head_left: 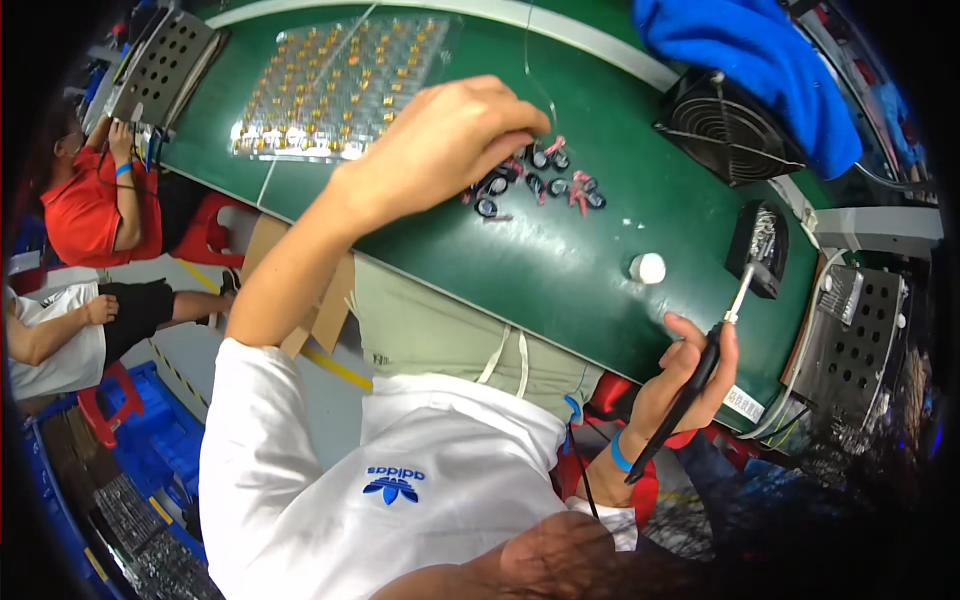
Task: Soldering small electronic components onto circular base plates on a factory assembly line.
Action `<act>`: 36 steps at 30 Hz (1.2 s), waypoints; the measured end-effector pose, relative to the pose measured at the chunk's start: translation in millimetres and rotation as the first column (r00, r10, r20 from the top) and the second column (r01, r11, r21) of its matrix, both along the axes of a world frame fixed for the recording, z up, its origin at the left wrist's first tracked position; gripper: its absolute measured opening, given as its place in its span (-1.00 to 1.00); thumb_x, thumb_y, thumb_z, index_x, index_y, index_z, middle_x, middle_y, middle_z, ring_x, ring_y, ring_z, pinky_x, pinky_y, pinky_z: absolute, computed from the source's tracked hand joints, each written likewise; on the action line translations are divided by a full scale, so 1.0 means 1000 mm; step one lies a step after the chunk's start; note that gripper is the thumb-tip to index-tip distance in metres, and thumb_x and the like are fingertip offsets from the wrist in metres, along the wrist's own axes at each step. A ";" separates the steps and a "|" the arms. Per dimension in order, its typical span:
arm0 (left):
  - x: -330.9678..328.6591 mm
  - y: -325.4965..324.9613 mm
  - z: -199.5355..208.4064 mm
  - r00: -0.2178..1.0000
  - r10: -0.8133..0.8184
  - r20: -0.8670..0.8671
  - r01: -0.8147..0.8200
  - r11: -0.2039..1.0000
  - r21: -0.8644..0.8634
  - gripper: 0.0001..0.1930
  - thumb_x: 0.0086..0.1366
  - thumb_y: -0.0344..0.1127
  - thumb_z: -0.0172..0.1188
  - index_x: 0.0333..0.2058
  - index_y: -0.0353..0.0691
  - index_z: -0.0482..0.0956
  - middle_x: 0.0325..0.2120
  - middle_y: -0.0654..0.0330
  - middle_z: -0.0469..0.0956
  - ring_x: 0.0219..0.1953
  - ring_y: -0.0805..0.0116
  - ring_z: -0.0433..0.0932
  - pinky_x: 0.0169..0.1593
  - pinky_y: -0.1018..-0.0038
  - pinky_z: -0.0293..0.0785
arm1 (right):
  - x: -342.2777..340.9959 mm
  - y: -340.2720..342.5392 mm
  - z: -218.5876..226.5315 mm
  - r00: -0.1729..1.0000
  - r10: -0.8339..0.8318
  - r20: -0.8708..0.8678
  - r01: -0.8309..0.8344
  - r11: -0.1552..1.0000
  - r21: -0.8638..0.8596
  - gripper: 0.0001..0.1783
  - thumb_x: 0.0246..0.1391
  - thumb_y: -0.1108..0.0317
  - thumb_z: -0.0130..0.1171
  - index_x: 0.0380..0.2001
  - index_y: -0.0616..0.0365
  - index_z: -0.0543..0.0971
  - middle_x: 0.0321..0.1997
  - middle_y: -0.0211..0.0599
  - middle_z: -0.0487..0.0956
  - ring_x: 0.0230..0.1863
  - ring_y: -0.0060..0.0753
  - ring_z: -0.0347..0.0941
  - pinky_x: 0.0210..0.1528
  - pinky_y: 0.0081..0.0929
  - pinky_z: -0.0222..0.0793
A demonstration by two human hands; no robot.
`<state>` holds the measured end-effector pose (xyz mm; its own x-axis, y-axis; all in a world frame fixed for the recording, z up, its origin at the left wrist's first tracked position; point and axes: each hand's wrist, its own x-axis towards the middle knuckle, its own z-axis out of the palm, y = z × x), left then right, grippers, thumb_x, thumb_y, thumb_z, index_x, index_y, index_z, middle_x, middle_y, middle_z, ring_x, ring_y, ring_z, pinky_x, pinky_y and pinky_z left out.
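- Upper middle of the frame: left hand (450, 140) bent over the near-left part of the cluster of small black parts with pink-red leads (557, 187); fingertips pinched together, can't tell whether on a part, on the thin wire (527, 50) or on nothing.
- Lower right: right hand (668, 385) wrapped round the black handle of a soldering iron (688, 395); tip end at the black holder (742, 240) filled with silvery metal shavings (763, 232). Contact with the shavings: can't tell.
- Risk, likely: parts lie close, some overlapping, so a pinch could drag a neighbour or tangle leads.
- Risk: wire hangs right beside the left fingertips; a sideways move could snag or bend it.
- Risk: iron, if hot, crossing toward the parts could burn the bare left fingers or scorch a lead; cause would be both hands sharing a tight spot.
- Risk: white round object (648, 268) stands between iron and parts on the green table (530, 265); a low sweep could knock it.
- Risk, smaller: left forearm passes near the clear tray (290, 155) of yellowish pieces, upper left; a careless elbow lift could nudge it.
- Risk: tip pushed hard could tip the holder or scatter shavings.
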<state>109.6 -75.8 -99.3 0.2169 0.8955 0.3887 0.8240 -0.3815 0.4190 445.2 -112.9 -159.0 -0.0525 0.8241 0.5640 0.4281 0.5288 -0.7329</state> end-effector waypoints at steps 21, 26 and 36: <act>0.051 0.017 0.014 0.962 -0.255 0.103 0.260 0.965 -0.045 -0.72 0.24 -0.64 0.27 -0.07 -0.37 0.69 -0.08 0.05 0.67 -0.08 0.17 0.68 -0.03 0.35 0.66 | 0.002 0.007 0.006 0.992 0.114 -0.052 -0.108 0.988 0.114 -0.55 0.38 0.43 0.18 0.26 0.33 0.41 -0.28 -0.11 0.76 -0.38 -0.45 0.61 -0.26 -0.54 0.49; 0.066 0.012 0.007 0.846 -0.045 0.532 0.110 0.990 -0.090 -0.80 0.26 -0.63 0.32 -0.14 -0.38 0.71 -0.10 0.05 0.66 -0.11 0.27 0.72 -0.06 0.41 0.69 | -0.001 0.004 0.011 0.986 0.139 -0.094 -0.136 0.990 0.046 -0.63 0.38 0.51 0.13 0.20 0.32 0.42 -0.24 -0.08 0.76 -0.52 -0.49 0.50 -0.39 -0.55 0.46; 0.117 -0.005 -0.008 0.864 -0.195 0.463 0.183 0.980 0.071 -0.81 0.13 -0.62 0.44 -0.26 -0.35 0.70 -0.26 0.11 0.68 -0.36 0.39 0.69 -0.27 0.52 0.63 | -0.018 0.016 0.015 0.989 0.148 -0.020 -0.145 0.982 0.123 -0.73 0.18 0.69 0.22 -0.10 0.23 0.45 0.04 -0.01 0.73 -0.44 -0.45 0.45 -0.34 -0.50 0.44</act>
